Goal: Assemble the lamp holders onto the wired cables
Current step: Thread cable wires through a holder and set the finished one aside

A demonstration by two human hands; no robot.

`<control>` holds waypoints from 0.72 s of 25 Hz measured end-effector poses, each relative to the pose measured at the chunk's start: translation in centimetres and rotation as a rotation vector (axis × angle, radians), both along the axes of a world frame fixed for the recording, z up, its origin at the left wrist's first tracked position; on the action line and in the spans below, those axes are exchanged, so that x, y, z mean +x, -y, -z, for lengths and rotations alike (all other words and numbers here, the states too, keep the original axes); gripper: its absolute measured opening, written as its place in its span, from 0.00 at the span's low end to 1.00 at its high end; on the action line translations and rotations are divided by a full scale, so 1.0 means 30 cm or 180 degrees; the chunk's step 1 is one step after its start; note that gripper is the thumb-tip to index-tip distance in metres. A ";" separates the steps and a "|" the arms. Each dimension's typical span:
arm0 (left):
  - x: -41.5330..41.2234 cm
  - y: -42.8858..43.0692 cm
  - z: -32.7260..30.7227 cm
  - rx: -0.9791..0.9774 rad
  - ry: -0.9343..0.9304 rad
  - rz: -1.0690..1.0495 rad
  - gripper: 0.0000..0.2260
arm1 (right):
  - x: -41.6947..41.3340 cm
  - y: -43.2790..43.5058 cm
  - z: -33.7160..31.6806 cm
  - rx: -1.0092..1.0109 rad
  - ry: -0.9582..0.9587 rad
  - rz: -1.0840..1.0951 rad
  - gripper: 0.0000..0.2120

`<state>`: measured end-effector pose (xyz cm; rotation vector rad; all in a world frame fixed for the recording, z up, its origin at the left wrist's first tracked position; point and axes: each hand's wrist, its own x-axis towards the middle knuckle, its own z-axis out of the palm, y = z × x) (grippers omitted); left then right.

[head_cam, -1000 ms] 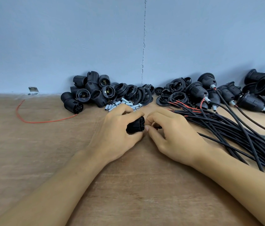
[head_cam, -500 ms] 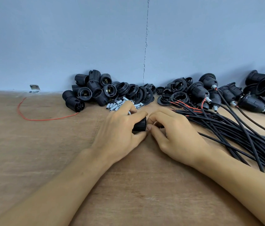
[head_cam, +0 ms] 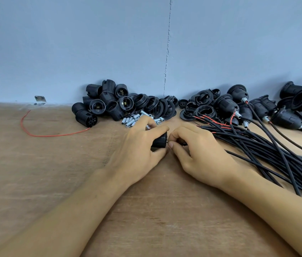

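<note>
1. Done: the finished lamp holders at far right already carry cables, so the task appears to be partly complete.
2. Left to do: a heap of bare holders, loose rings, metal sleeves and a thick cable bundle await fitting. Most of the work likely remains.
3. In hand: at mid-worktop, the left hand has its fingers curled round one lamp holder. The right hand pinches what seems a cable end at the holder's mouth; whether it is seated is hidden.
4. Containers: none visible. The parts lie in open heaps against the wall, and a stray red wire lies well apart at left.
</note>
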<state>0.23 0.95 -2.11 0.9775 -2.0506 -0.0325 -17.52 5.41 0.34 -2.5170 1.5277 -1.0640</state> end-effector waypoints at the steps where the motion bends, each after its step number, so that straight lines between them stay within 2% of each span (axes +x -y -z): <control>1: -0.003 -0.002 -0.003 0.0035 -0.0003 0.0065 0.16 | 0.002 0.000 0.000 0.0009 -0.0025 0.0010 0.03; 9: -0.014 -0.030 -0.041 0.0185 0.0202 0.0334 0.12 | 0.008 -0.009 -0.006 0.0055 -0.0131 0.0058 0.04; 18: -0.026 -0.009 -0.031 0.0403 0.0115 0.0073 0.12 | -0.002 0.014 -0.008 -0.0058 0.0221 0.0008 0.03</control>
